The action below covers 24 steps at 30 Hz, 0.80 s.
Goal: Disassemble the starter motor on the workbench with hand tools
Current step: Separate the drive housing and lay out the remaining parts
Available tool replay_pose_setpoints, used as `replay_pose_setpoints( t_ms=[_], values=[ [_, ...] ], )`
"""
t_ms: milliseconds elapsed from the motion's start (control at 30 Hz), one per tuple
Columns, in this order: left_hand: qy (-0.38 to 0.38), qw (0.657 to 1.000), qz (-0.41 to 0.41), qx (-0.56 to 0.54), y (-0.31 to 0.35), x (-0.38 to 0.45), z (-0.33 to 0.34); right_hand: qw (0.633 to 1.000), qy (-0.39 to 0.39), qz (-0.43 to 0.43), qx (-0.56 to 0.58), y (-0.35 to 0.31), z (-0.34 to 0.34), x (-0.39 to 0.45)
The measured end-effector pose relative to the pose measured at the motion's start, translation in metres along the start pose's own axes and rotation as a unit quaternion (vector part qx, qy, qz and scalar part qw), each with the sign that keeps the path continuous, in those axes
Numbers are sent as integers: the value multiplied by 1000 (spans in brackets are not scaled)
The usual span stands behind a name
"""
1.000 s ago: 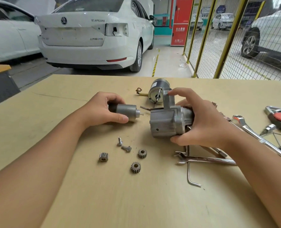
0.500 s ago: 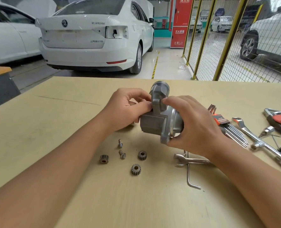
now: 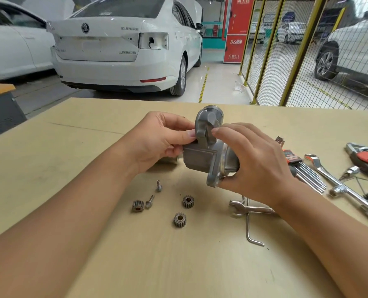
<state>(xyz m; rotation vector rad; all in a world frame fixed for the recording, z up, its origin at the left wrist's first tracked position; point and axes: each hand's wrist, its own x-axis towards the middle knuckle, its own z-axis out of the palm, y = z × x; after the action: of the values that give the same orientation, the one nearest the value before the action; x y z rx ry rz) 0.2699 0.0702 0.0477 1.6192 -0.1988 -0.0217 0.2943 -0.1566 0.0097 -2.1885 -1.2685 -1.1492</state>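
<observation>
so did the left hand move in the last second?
Yes. The left hand moved right, from above the two loose bolts up against the starter housing, which it now grips alongside the right hand.

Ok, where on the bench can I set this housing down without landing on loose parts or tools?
Bare benchtop lies left of the left hand, and along the near edge below the three gears. Crowded: right of the right hand, with hex keys, wrenches and ratchet.

Car repair garage: parked white car point(image 3: 122, 46), tool-strewn workbench point(image 3: 49, 168).
</observation>
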Motion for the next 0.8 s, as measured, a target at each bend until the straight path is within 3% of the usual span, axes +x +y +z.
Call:
replay_pose_setpoints(
  t_ms=[800],
  values=[
    [-33, 988, -111, -102, 12, 5, -23, 997, -7, 3, 78, -6, -4, 7]
  ],
)
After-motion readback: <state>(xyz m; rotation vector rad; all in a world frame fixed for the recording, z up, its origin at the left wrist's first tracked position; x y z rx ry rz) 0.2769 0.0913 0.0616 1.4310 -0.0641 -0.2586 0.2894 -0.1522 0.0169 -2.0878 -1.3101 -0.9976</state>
